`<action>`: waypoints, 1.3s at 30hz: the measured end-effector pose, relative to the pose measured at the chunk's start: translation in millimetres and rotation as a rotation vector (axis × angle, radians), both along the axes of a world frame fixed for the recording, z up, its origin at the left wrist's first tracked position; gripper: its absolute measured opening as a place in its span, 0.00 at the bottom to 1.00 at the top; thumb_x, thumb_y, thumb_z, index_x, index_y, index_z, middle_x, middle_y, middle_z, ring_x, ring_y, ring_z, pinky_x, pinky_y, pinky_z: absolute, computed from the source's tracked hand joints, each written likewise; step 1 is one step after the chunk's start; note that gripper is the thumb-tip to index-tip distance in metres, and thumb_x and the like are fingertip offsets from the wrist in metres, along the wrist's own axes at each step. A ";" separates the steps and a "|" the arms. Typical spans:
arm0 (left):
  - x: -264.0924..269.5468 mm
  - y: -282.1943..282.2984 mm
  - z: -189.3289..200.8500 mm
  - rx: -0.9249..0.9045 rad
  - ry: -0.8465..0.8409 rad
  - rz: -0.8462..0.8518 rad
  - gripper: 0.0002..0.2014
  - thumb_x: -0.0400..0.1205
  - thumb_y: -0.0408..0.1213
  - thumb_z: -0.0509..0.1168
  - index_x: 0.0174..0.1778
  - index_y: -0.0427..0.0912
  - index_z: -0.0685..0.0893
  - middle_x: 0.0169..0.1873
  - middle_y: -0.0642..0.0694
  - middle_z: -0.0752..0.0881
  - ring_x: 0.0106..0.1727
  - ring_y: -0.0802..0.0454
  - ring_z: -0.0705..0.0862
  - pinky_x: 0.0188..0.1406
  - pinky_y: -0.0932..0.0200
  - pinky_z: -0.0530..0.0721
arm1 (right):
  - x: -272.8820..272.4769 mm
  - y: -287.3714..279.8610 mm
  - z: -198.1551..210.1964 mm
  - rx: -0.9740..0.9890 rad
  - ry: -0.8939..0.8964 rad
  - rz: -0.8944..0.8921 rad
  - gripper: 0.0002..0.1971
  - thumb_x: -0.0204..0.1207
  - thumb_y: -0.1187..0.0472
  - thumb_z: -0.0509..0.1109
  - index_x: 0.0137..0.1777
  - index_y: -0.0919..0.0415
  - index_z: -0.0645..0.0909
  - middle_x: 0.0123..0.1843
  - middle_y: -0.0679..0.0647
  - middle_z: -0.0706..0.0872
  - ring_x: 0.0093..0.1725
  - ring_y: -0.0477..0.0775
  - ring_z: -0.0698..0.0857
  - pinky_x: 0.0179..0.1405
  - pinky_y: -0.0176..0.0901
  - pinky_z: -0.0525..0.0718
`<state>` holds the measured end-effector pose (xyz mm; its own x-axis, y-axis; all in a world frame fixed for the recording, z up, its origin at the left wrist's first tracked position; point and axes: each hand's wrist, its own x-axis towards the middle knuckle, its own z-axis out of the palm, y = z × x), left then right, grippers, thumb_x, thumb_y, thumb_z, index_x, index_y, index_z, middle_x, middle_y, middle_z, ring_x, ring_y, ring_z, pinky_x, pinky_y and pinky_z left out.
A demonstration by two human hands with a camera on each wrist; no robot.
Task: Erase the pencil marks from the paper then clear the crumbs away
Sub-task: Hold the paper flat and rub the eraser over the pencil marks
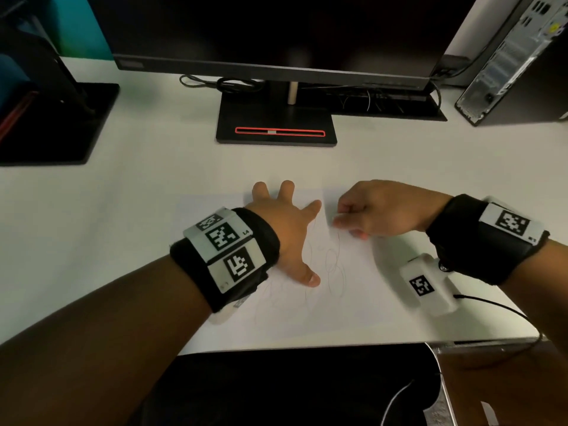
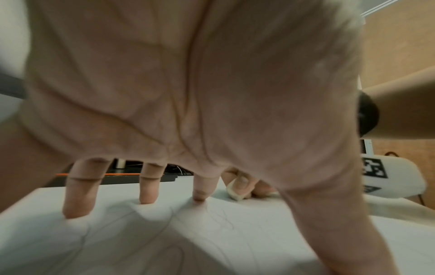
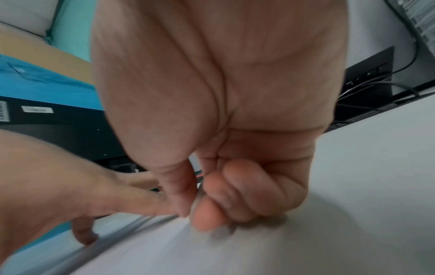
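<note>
Overhead, a white worktop (image 1: 92,210) carries a dark monitor (image 1: 276,32) on a black stand (image 1: 275,124), with a computer tower (image 1: 516,63) at the far right and cables (image 1: 221,83) behind the stand. A sheet of paper (image 1: 353,302) lies flat near the front edge, bearing faint looping pencil marks (image 1: 335,265) across its middle. The left hand (image 1: 285,238) presses on the sheet's left part, its fingers (image 2: 78,197) straight and spread, tips touching the sheet. The right hand (image 1: 378,210) sits just beside it at the far part of the sheet, fingers (image 3: 212,215) curled, thumb and fingertips pinching a small white eraser (image 2: 234,194) whose lower edge touches the paper close to the left index fingertip. Both wrists wear black bands with coded markers.
</note>
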<state>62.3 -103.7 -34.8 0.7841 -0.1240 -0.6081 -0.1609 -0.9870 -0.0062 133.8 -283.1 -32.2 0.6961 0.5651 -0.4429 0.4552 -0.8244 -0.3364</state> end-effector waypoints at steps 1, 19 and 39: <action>0.3 -0.1 0.4 0.001 0.000 -0.001 0.63 0.66 0.75 0.71 0.87 0.62 0.37 0.82 0.43 0.46 0.80 0.27 0.48 0.69 0.36 0.78 | 4.3 -1.5 -0.2 0.007 -0.033 -0.036 0.18 0.84 0.49 0.67 0.34 0.55 0.81 0.30 0.47 0.89 0.25 0.41 0.79 0.37 0.40 0.77; 0.9 -0.7 -1.6 0.006 -0.015 -0.013 0.63 0.67 0.76 0.71 0.87 0.62 0.36 0.81 0.42 0.47 0.79 0.27 0.50 0.67 0.42 0.76 | 3.8 6.0 -3.4 -0.040 0.073 0.064 0.21 0.83 0.47 0.66 0.32 0.57 0.81 0.27 0.49 0.85 0.30 0.53 0.81 0.40 0.51 0.84; -8.3 0.5 -4.0 -0.024 -0.030 -0.025 0.58 0.71 0.74 0.69 0.87 0.63 0.38 0.83 0.44 0.45 0.81 0.27 0.48 0.71 0.39 0.77 | 9.7 4.5 -0.2 -0.029 -0.009 -0.023 0.22 0.85 0.47 0.63 0.32 0.59 0.78 0.30 0.53 0.82 0.30 0.53 0.77 0.36 0.43 0.78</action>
